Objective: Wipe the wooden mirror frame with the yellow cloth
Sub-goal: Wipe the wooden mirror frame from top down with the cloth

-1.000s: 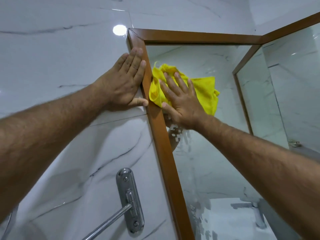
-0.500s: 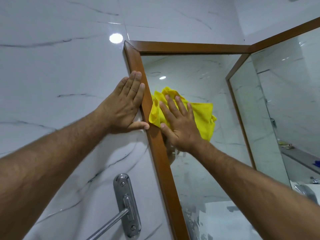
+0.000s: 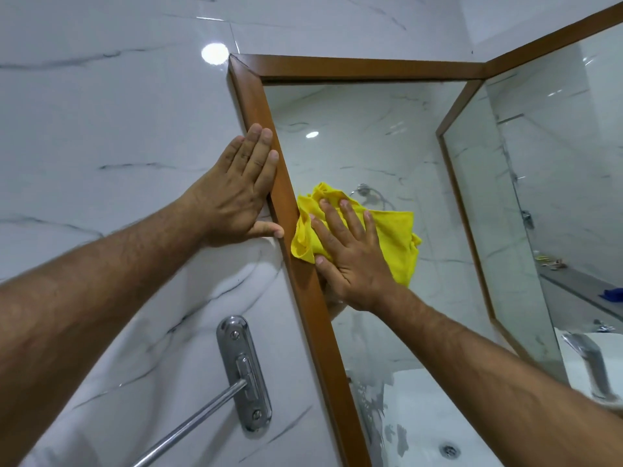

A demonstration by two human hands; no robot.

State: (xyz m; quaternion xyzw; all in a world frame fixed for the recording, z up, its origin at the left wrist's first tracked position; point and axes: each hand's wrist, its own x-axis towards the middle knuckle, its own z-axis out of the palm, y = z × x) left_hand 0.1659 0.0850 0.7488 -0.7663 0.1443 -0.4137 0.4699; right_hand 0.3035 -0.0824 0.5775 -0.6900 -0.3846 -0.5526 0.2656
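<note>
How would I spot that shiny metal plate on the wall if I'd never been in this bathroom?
Start at the wooden mirror frame and follow its left upright down. On the white marble wall left of it, below the person's left hand, sits the metal plate. It is a tall chrome oval fixed with screws, and a towel bar slants out from it.
</note>
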